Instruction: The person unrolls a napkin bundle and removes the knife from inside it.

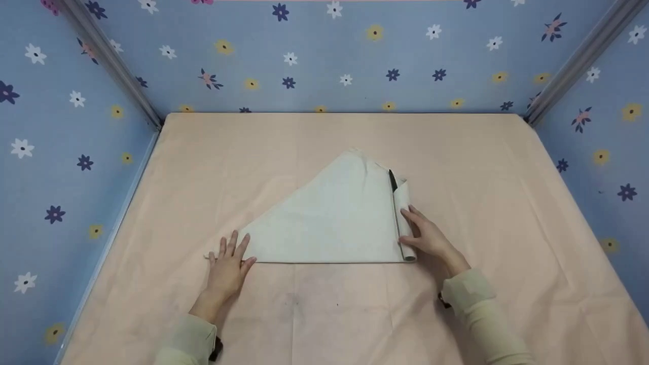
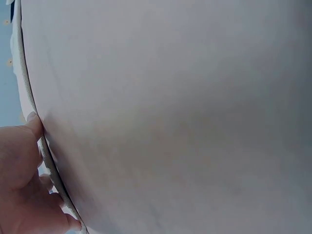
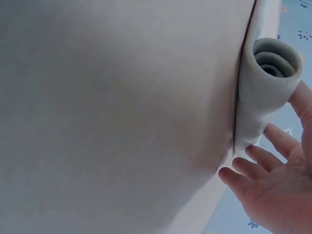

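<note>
A pale green cloth (image 1: 324, 218) lies folded on the table, its lower edge straight and its upper left edge slanting. Along its right side, the cloth forms a roll (image 1: 404, 203), whose spiral end shows in the right wrist view (image 3: 275, 66). A dark slender shape (image 1: 392, 181) shows beside the top of the roll. With fingers spread, my left hand (image 1: 227, 274) rests on the cloth's left corner. My right hand (image 1: 431, 238) lies against the roll from the right, thumb and fingertips touching it, fingers fairly straight in the right wrist view.
A peach-coloured cover (image 1: 334, 314) with creases lies over the table. Blue flower-patterned panels (image 1: 334, 56) stand behind and on both sides, with grey posts (image 1: 111, 61) at the back corners.
</note>
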### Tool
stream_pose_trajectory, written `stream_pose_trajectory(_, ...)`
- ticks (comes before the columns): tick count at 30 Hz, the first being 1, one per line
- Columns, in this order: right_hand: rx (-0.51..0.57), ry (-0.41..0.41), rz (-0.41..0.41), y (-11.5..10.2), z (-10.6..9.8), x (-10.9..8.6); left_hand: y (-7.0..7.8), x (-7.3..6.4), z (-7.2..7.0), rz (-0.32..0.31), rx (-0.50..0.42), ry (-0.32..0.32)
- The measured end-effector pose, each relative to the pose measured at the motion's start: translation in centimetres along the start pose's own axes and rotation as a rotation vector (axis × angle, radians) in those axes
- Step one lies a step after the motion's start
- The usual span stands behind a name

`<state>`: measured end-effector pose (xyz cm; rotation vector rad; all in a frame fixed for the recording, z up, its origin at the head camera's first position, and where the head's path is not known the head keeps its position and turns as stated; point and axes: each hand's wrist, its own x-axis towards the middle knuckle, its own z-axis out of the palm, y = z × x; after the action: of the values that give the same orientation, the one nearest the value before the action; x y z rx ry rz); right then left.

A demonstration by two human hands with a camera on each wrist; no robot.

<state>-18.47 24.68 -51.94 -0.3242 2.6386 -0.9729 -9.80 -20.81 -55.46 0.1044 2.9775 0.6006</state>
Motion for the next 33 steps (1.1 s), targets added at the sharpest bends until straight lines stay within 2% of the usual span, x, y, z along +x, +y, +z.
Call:
stream_pose_trajectory(4,-0.007,-0.008,0.007,0.1,-0.2,-0.1,0.1,0.0,-0.1,-0.004,-0.011,0.000)
stream_pose_trajectory(15,0.010,0.030,-0.039,0.6,-0.4,-0.4,0.0,0.1,0.0,-0.018,0.006,-0.015)
stream_pose_trajectory(24,0.032,0.036,-0.024,1.2,-0.7,-0.7,0.0,0.1,-0.1,-0.017,-0.002,-0.022)
stream_pose_trajectory(33,0.056,0.037,-0.001,1.4,-0.9,-1.1,-0.1,-0.1,-0.1,0.012,-0.015,-0.013)
